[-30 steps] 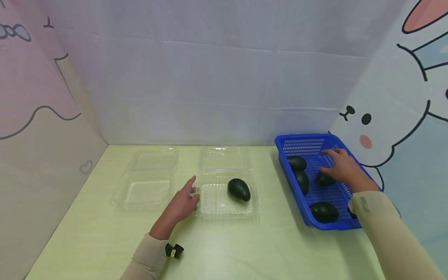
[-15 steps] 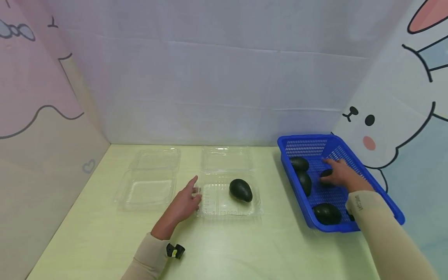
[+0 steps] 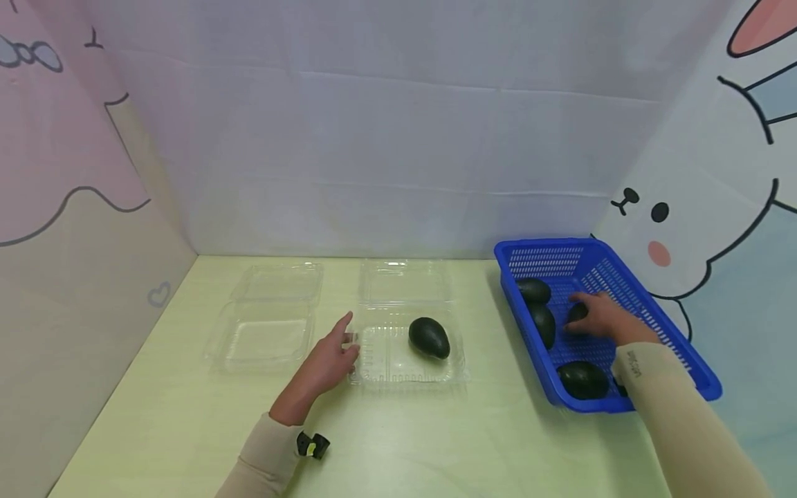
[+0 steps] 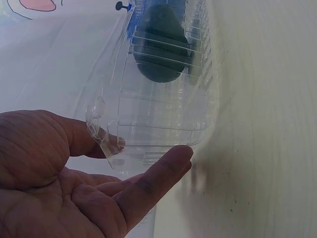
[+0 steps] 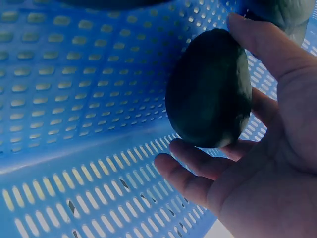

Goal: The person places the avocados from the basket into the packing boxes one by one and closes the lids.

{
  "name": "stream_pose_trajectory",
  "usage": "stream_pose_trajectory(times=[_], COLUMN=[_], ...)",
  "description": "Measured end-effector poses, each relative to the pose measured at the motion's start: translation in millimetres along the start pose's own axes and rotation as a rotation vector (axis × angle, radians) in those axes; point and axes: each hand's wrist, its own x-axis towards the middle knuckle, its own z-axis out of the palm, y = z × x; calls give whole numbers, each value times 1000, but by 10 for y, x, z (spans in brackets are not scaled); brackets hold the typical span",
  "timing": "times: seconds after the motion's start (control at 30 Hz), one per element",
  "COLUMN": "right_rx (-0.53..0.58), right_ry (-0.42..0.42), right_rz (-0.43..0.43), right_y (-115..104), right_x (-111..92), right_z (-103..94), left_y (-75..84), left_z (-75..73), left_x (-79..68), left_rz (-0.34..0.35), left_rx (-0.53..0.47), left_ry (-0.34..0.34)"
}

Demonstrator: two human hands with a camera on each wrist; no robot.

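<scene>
My left hand [image 3: 328, 360] is at the left edge of an opened clear plastic clamshell container [image 3: 373, 356], gripping its side wall between thumb and fingers. One dark green avocado [image 3: 429, 338] lies in that container's right half. Inside a blue perforated basket [image 3: 525, 332] at the right, my right hand [image 3: 605, 318] holds another avocado [image 5: 210, 89]. The right wrist view has the thumb at one end of this fruit and the fingers curled at its other end and behind it.
A second opened clear clamshell [image 3: 268, 339] lies to the left on the pale table [image 3: 405, 449]. Several more avocados [image 3: 583, 380] lie along the basket's left and near sides. A white cloth backdrop [image 3: 386, 173] rises behind the table.
My right hand has moved down and slightly towards me in the basket, its fingers closing round the avocado. My left hand stays at the container's edge.
</scene>
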Motion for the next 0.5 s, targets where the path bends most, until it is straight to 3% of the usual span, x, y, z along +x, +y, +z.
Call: stream_pose_trajectory(times=[0.5], right_rx=[-36], right_ry=[28], right_rz=[-21], right_y=[-28], right_x=[-34], right_z=[-55], left_y=[2], left_z=[-4], left_x=[-6], left_rz=[10], left_rx=[3], left_ry=[3])
